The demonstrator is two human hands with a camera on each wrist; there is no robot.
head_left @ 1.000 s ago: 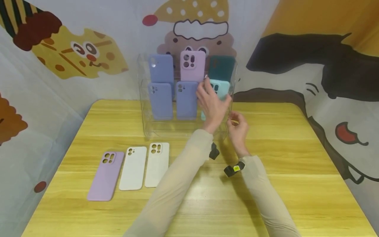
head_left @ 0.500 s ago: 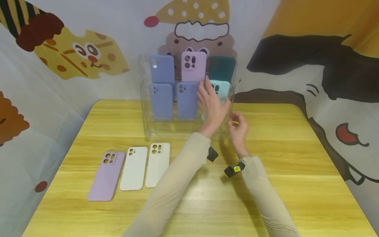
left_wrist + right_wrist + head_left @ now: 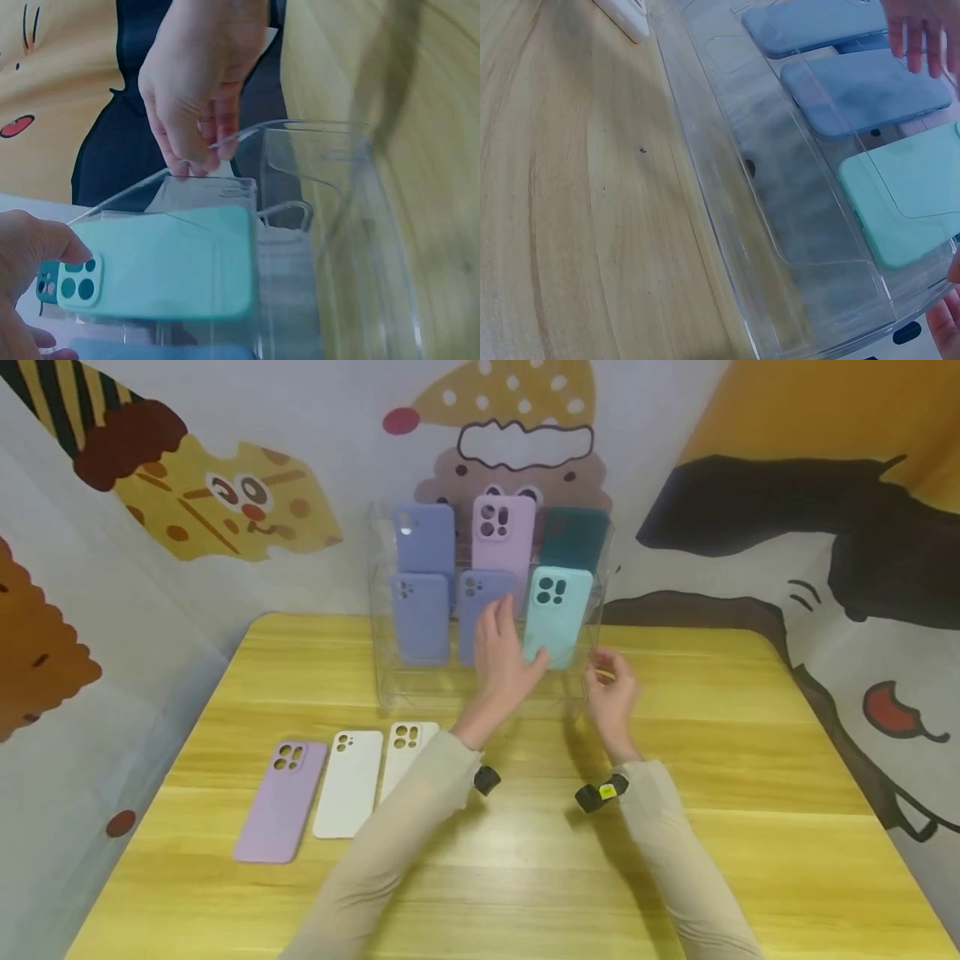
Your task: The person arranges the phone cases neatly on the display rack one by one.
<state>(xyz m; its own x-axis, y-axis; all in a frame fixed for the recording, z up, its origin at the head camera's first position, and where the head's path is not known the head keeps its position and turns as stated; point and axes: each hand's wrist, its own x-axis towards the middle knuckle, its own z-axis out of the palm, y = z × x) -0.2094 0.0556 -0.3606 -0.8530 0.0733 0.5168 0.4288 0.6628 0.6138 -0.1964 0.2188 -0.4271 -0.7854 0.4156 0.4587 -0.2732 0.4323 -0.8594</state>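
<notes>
A clear acrylic display stand (image 3: 390, 689) holds several phone cases in two rows. My left hand (image 3: 506, 660), fingers extended, is in front of the middle lavender-blue phone case (image 3: 472, 602) and partly hides it. Its thumb is near the lower left of the mint phone case (image 3: 562, 618); in the left wrist view, the thumb overlaps this case's camera end. With thumb and fingers, my right hand (image 3: 202, 90) pinches the stand's right side edge. Behind the mint case stands a dark green phone case (image 3: 577, 539); a pink phone case (image 3: 517, 539) is in the back middle.
Two lavender-blue cases, one at the back (image 3: 427, 539) and one in front (image 3: 422, 627), fill the stand's left side. On the wooden table (image 3: 712, 860) lie a lilac case (image 3: 281, 806), a white case (image 3: 348, 785) and a cream case (image 3: 408, 747), partly under my left forearm.
My left hand has moved off the mint case, left and down, uncovering it and covering part of the middle blue case. The right hand stays at the stand's side. The view has shifted slightly.
</notes>
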